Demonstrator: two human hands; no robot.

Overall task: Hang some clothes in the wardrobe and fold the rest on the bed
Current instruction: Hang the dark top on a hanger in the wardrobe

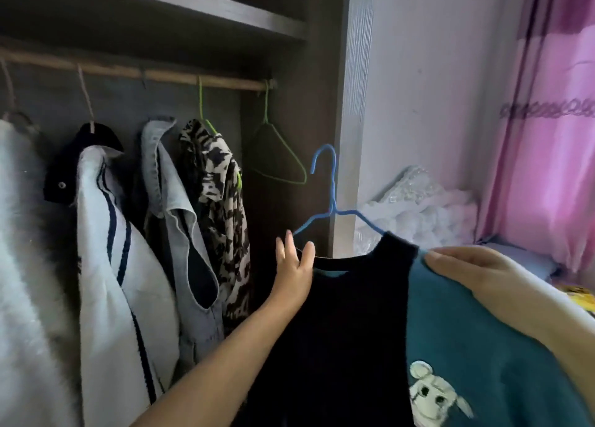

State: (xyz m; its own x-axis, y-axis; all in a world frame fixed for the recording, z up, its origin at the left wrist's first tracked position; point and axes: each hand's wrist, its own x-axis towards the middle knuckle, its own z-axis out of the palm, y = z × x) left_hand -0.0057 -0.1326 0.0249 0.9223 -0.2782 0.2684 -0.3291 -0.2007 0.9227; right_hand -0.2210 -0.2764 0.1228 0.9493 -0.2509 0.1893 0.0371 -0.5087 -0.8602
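A black and teal sweater [338, 330] with a white animal patch hangs on a blue wire hanger [331, 185], held up in front of the open wardrobe's right end. My left hand [294, 265] has straight fingers and touches the sweater's left shoulder where the hanger arm ends. My right hand [467, 272] lies over the teal right shoulder and grips it; its thumb is hidden. The hanger's hook is below the wooden rod [161, 74] and clear of it. An empty green hanger [280, 156] hangs at the rod's right end.
On the rod hang a fluffy white coat [19, 265], a white knit with navy stripes [106, 265], a grey denim vest [180, 217] and a leopard-print piece [222, 201]. The wardrobe's side panel [351, 105] stands right of the hanger. A plastic-wrapped white bundle [418, 208] and a pink curtain [547, 137] are beyond.
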